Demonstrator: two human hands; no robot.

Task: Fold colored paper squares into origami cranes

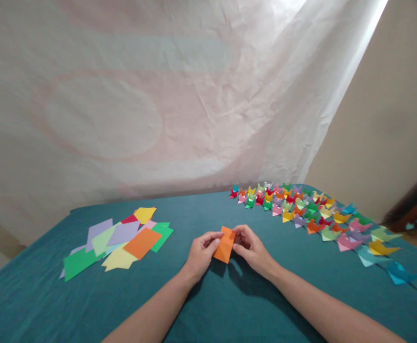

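A small orange sheet of origami paper (224, 247) with creases across it is held up just above the table, its shadow falling below. My left hand (204, 251) pinches its left edge between thumb and fingers. On the other side, my right hand (248, 247) has its fingertips closed at the upper right edge of the same paper. Whether the paper has more than one layer, I cannot tell.
Loose coloured paper sheets (142, 244) lie overlapping on the left of the teal tablecloth (201, 209). Rows of folded paper birds (313, 226) stand along the right side. Behind the table hangs a pale cloth (179, 109).
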